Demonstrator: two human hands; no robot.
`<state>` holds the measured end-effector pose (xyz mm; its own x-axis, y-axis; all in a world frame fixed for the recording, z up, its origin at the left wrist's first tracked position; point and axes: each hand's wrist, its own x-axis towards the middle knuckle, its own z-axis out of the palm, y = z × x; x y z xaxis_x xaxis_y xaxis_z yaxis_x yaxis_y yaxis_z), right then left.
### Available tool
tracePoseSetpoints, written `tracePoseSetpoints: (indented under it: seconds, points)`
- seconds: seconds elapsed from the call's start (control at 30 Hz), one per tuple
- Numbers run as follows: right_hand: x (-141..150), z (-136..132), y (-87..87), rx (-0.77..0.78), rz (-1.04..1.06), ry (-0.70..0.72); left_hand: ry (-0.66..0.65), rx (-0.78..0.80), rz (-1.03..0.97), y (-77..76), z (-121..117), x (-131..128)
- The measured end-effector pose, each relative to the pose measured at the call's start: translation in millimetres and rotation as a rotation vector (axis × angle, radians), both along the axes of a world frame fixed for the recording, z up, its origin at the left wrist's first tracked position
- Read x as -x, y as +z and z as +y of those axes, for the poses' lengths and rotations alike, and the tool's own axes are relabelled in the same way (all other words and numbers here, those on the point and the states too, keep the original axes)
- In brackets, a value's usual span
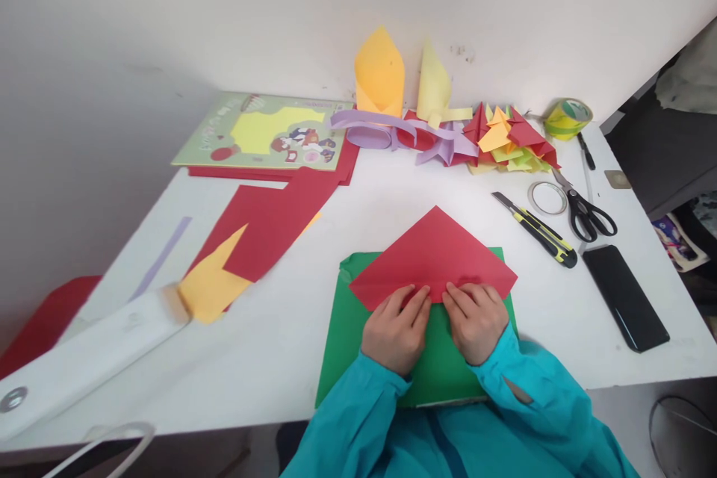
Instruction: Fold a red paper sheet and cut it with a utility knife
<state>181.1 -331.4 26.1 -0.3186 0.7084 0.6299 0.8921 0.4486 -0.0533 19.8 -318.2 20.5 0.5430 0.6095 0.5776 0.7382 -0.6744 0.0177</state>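
A sheet of red paper (pixel 435 250), folded into a broad pointed shape with its peak away from me, lies on a green mat or board (pixel 358 343). My left hand (pixel 396 328) and my right hand (pixel 476 320) grip its near edge side by side, a small gap between them. The fingers lie over the paper, bent and close together. Both thumbs are hidden beneath the hands. The paper's left and right corners stick out past my hands.
Right of the mat lie a box cutter (pixel 535 229), scissors (pixel 585 209), a thin ring (pixel 547 198) and a black phone (pixel 626 299). Folded paper pieces (pixel 504 138) and tape (pixel 567 119) stand near the wall. A white lamp arm (pixel 101 355) and red sheets (pixel 263 224) lie left.
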Motion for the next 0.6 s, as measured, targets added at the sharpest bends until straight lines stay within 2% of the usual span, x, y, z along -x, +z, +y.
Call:
tracePoseSetpoints:
  seconds: [0.17, 0.33, 0.47, 0.6]
  points:
    - [0, 0, -0.2, -0.011, 0.011, 0.004, 0.007, -0.004, 0.028, 2.5, 0, 24]
    - [-1, 0, -0.5, -0.005, 0.011, 0.0, 0.025, -0.024, 0.034, -3.0, -2, 46]
    - [-2, 0, -1.1, 0.01, 0.022, 0.009, 0.043, -0.027, -0.015, -8.6, -3, 57]
    - [-2, 0, -1.5, 0.005, 0.026, 0.006, 0.034, -0.041, -0.001, -7.4, -3, 65]
